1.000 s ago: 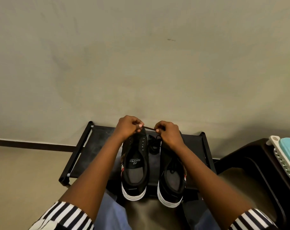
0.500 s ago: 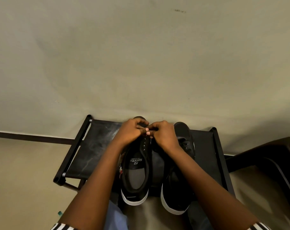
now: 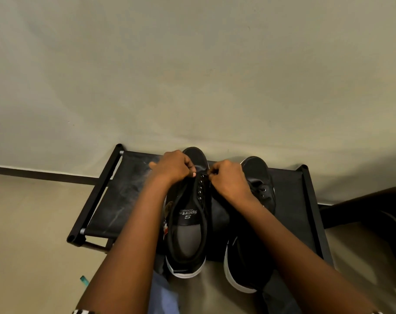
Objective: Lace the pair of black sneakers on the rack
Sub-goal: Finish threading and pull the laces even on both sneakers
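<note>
Two black sneakers sit side by side on our black rack (image 3: 292, 214), toes toward the wall (image 3: 192, 75), heels hanging just over the near edge. Our left hand (image 3: 172, 166) is curled over the left sneaker (image 3: 188, 223) near its toe, fingertips pinched together at the top eyelets; our right hand (image 3: 228, 177) is curled the same way just beside it, pinching at the same spot. We take it both hold the black lace (image 3: 202, 175), though only a short dark stretch shows between the fingers, so we cannot tell exactly how it runs. The right sneaker (image 3: 256, 175) lies under our right forearm, which hides most of its middle; its toe and white sole edge show.

Around us: beige floor (image 3: 29, 223), a dark skirting strip along the wall, a dark piece of furniture (image 3: 373, 207) at the right edge, a small teal scrap (image 3: 84, 281) on the floor by our left arm, and blue cloth (image 3: 163, 295) below the rack.

Against half a second ago, our hands have drawn slightly apart, where they were touching, and the view has dipped, so the rack and both toes show more fully. A second ago a teal-lidded container stood at the right; it is out of view now.
</note>
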